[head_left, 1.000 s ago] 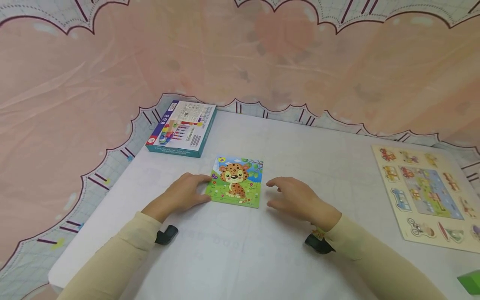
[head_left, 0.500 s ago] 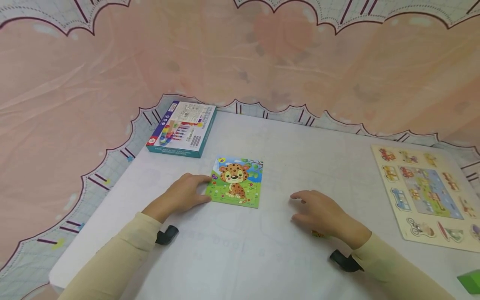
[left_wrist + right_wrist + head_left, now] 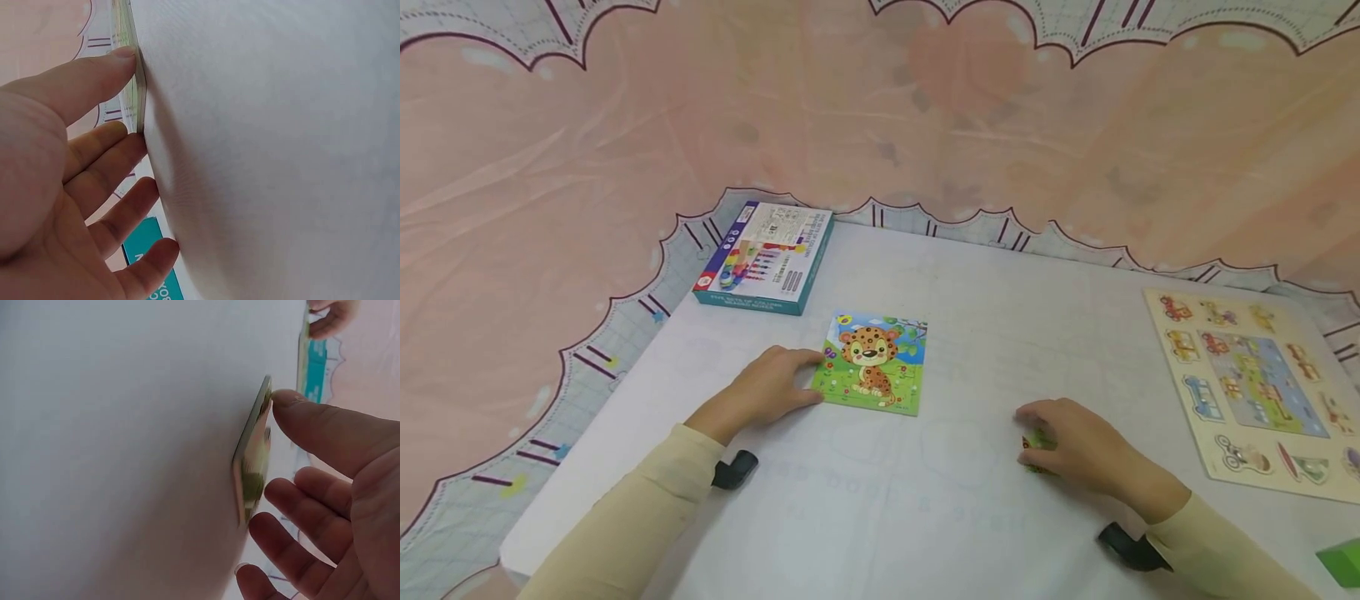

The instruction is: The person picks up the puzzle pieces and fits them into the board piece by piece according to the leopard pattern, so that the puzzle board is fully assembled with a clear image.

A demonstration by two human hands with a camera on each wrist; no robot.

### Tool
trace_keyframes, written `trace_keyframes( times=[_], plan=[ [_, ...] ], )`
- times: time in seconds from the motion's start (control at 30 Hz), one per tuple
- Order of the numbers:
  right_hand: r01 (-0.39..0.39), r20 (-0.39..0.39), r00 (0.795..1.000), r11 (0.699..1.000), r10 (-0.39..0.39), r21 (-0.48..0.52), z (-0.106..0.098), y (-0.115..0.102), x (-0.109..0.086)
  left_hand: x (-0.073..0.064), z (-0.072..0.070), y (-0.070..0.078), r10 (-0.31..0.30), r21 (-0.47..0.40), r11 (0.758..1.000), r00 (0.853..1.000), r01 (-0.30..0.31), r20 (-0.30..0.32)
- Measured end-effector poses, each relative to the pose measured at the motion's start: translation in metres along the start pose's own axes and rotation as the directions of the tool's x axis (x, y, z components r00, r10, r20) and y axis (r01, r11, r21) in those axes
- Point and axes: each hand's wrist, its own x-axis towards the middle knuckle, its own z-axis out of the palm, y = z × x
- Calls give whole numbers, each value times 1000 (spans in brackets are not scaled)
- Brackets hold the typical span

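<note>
A square picture board (image 3: 871,364) with a cartoon leopard on grass lies flat on the white table, left of the middle. My left hand (image 3: 767,385) rests at its left side, thumb and index fingertip at the edge; the left wrist view shows the thumb against the board's side (image 3: 139,94). On the right, my right hand (image 3: 1086,450) spreads over a small flat puzzle piece (image 3: 1036,442) printed in green and red. In the right wrist view the thumb tip is right at one corner of this piece (image 3: 255,456), with loosely bent fingers near its other end.
A flat box (image 3: 767,258) with teal sides lies at the back left. To the right is a beige puzzle board (image 3: 1187,446) with vehicle and animal pictures. A green block (image 3: 1341,562) sits at the bottom right. Patterned pink cloth (image 3: 880,125) hangs behind the table.
My right hand has moved away from the leopard board, rightward and toward me, to the small puzzle piece. My left hand stays at the board's left edge.
</note>
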Motion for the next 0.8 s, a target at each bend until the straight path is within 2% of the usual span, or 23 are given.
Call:
trace_keyframes(
  times=[0.27,0.8],
  plan=[
    [-1,0,1000,1000,1,6,-3,8,-7,1,-2,-1,12,1,1000,1000,-12,-10],
    [-10,-5,1000,1000,10,-5,-2,10,-14,1,-1,1,2,-1,1000,1000,-2,-1]
  ],
)
